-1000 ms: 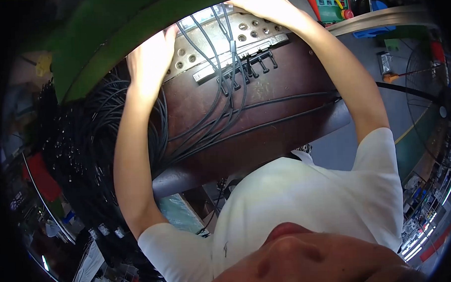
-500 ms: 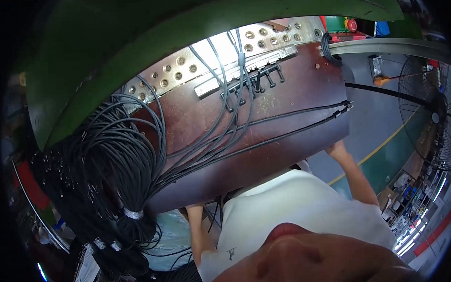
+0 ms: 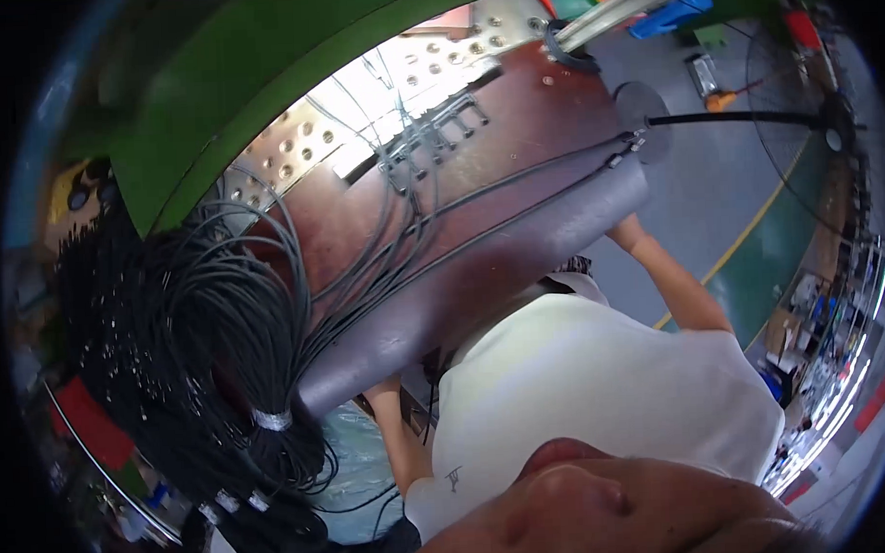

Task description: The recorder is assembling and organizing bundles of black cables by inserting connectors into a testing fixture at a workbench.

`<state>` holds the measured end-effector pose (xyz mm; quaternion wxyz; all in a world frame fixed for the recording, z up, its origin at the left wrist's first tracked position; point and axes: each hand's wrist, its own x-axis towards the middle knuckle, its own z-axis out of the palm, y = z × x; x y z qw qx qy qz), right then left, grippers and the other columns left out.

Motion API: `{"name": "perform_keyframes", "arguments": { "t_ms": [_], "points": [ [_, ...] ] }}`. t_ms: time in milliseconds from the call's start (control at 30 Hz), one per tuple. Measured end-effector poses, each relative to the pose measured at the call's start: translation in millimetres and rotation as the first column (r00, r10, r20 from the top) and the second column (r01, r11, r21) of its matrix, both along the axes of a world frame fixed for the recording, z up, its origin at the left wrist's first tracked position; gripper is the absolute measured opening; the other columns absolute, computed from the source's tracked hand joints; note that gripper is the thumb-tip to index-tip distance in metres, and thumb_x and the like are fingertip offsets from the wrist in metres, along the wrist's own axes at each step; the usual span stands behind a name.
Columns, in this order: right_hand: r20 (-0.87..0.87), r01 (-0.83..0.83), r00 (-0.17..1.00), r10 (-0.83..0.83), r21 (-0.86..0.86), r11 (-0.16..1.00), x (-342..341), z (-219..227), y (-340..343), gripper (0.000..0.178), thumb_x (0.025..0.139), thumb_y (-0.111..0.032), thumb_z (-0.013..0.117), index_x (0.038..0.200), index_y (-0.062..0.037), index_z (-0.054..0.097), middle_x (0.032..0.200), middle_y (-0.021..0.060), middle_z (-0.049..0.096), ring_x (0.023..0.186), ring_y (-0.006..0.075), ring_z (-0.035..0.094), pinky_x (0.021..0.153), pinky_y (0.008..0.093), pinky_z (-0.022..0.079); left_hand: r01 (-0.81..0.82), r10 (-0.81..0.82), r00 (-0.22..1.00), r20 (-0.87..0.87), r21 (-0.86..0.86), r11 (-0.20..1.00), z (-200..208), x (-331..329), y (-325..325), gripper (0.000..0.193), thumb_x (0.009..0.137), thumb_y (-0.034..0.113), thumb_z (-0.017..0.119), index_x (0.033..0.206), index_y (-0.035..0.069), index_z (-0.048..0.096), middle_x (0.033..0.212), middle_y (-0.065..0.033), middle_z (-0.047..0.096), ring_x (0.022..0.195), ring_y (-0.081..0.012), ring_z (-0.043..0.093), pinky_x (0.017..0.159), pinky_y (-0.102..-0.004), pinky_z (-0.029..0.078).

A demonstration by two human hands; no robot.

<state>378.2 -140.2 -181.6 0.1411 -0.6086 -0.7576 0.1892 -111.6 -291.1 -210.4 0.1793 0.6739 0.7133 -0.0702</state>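
Both forearms reach under the brown bench's [image 3: 517,176] near edge, so whether either hand grips anything cannot be told; black cable bundle [image 3: 203,382] hangs off its left end.

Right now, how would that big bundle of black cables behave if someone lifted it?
The bundle of black cables would likely sag and flop: its strands droop in loose loops. The silver tie should hold them together. So many strands probably make it fairly heavy.

Standing fan [image 3: 827,131] on grey floor [image 3: 698,204].
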Motion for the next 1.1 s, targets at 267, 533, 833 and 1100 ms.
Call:
{"name": "perform_keyframes", "arguments": {
  "t_ms": [267,533,833,1100],
  "points": [
    [-0.250,0.128,0.954,-0.166,-0.163,0.978,-9,3,13,0.025,0.078,-0.007,0.066,0.102,-0.0018,0.060,0.105,0.0156,0.061,0.102,0.0297,0.056,0.086,0.0388,0.044,0.284,-0.244,0.932,-0.270,0.119,0.951,36,12,38,0.028,0.086,0.017,0.054,0.109,0.003,0.063,0.110,-0.0161,0.061,0.103,-0.0331,0.056,0.091,-0.0434,0.042],
    [-0.482,0.422,0.826,-0.293,0.184,0.887,46,78,56,0.033,0.083,0.002,0.057,0.115,-0.0043,0.060,0.105,0.0147,0.062,0.093,0.0276,0.064,0.084,0.0306,0.048,0.025,0.231,0.768,0.597,-0.389,0.921,150,76,76,0.029,0.090,0.020,0.055,0.109,0.001,0.063,0.113,-0.0183,0.062,0.105,-0.0332,0.058,0.089,-0.0390,0.046],
    [-0.055,-0.214,0.964,0.259,0.411,0.886,-2,117,69,0.027,0.075,-0.010,0.071,0.101,-0.0093,0.066,0.095,0.0060,0.059,0.091,0.0243,0.057,0.076,0.0348,0.047,0.367,-0.508,0.861,0.023,0.663,0.652,181,201,220,0.051,0.086,0.036,0.060,0.128,0.008,0.052,0.131,-0.0094,0.051,0.125,-0.0316,0.041,0.099,-0.0441,0.038],
    [-0.335,0.093,0.940,0.064,0.433,0.897,-10,124,52,0.029,0.076,-0.007,0.070,0.104,-0.0087,0.065,0.099,0.0067,0.057,0.092,0.0260,0.057,0.076,0.0344,0.048,0.351,-0.554,0.826,0.107,0.672,0.652,165,198,225,0.046,0.083,0.038,0.063,0.116,0.007,0.059,0.129,-0.0091,0.053,0.119,-0.0289,0.047,0.101,-0.0493,0.035]
  ]
}}
